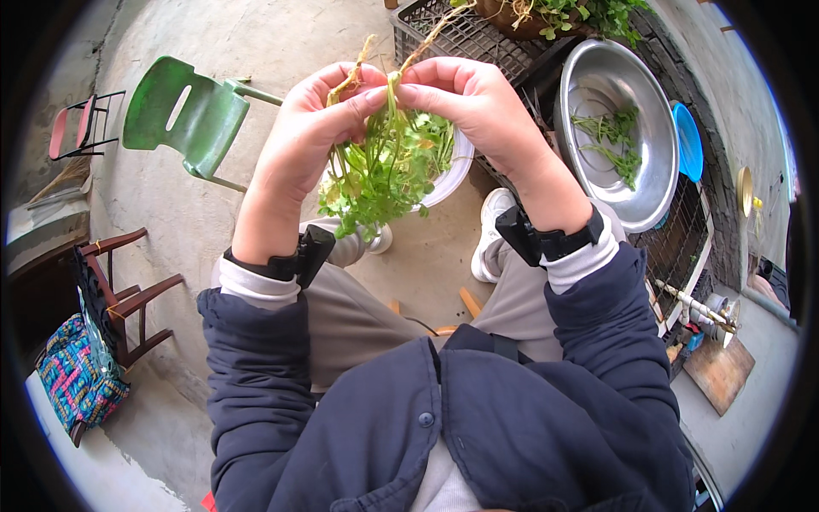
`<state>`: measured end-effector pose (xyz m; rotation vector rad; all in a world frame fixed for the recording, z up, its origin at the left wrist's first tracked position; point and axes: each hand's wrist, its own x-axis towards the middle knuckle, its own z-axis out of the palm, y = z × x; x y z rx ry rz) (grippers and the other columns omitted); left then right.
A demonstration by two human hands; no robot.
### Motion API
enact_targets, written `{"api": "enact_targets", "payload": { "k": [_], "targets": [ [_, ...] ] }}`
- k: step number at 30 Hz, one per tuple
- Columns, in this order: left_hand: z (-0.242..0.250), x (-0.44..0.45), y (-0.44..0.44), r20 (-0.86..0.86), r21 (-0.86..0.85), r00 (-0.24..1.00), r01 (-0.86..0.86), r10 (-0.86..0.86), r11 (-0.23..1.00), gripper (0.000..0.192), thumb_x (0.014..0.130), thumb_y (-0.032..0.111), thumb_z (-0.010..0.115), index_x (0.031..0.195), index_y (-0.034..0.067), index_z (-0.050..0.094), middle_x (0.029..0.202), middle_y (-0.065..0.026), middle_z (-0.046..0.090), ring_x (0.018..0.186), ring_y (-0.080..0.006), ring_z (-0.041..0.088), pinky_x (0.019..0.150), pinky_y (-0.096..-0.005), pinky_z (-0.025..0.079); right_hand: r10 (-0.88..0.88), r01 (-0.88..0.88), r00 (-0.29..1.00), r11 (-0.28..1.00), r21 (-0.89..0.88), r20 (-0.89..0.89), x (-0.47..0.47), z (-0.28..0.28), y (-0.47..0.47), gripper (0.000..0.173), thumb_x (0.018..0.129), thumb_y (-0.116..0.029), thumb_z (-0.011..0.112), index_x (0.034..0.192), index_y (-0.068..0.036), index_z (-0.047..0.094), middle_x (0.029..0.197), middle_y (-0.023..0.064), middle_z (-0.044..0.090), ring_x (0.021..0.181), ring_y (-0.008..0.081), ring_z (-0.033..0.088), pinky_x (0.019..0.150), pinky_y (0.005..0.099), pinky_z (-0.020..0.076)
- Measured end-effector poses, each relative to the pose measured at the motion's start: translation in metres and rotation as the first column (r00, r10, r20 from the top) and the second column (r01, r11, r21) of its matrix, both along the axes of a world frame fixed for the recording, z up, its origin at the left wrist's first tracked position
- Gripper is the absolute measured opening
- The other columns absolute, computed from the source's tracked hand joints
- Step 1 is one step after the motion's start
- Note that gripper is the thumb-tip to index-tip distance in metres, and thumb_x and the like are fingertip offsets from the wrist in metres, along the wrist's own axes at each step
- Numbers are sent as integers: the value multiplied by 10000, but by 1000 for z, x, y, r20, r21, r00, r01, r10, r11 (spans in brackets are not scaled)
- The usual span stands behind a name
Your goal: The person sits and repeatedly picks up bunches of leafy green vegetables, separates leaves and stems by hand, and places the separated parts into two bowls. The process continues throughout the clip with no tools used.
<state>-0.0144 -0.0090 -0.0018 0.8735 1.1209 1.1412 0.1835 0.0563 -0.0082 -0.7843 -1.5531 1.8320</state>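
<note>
Both hands are raised in front of me with their fingertips nearly meeting. My left hand [339, 105] grips a bunch of leafy green herb stems [377, 185], which looks like coriander or celery; the leaves hang below it. A tan root sticks up past the left fingers. My right hand [461, 102] pinches the stem base at a long pale root [432, 38] that points up and away. Beneath the hanging leaves, a white plastic basin [457, 166] on the floor holds more greens, partly hidden by the hands and the bunch.
A large metal basin [662, 185] with a few green sprigs stands at right, beside a blue plastic basket [688, 141]. Behind it are a black crate [416, 29] and a pot of greens [512, 22]. A green chair [160, 121] and a wooden stool [137, 307] stand left.
</note>
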Motion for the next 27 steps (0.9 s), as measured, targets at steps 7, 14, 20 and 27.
{"api": "enact_targets", "payload": {
  "k": [7,14,20,27],
  "targets": [
    [0,2,1,-33,-7,999,-10,9,1000,225,924,147,660,1131,61,634,914,17,671,665,0,489,605,-166,370,-46,38,998,987,156,45,0,-9,4,227,915,-152,665,1035,40,677,914,53,708,842,87,648,766,243,519],
    [2,2,0,-41,-39,999,11,-13,999,225,915,160,675,1117,63,651,888,28,668,651,3,489,590,-163,366,-113,10,959,931,366,260,8,0,3,194,918,-142,656,1026,18,676,911,62,698,839,97,640,763,248,505],
    [7,-4,-1,-73,-130,997,11,-21,991,228,876,175,721,1064,51,686,816,49,650,625,0,480,576,-161,363,-399,-43,855,583,812,332,11,-9,15,147,884,-157,642,937,-24,676,862,126,675,812,269,646,747,357,512],
    [6,-10,-2,-119,-65,992,-38,30,997,248,840,156,753,1055,50,690,865,28,680,638,0,485,578,-160,361,-236,16,906,848,530,350,10,-18,15,178,884,-144,667,1006,-22,709,896,150,708,811,230,692,754,311,526]
  ]
}}
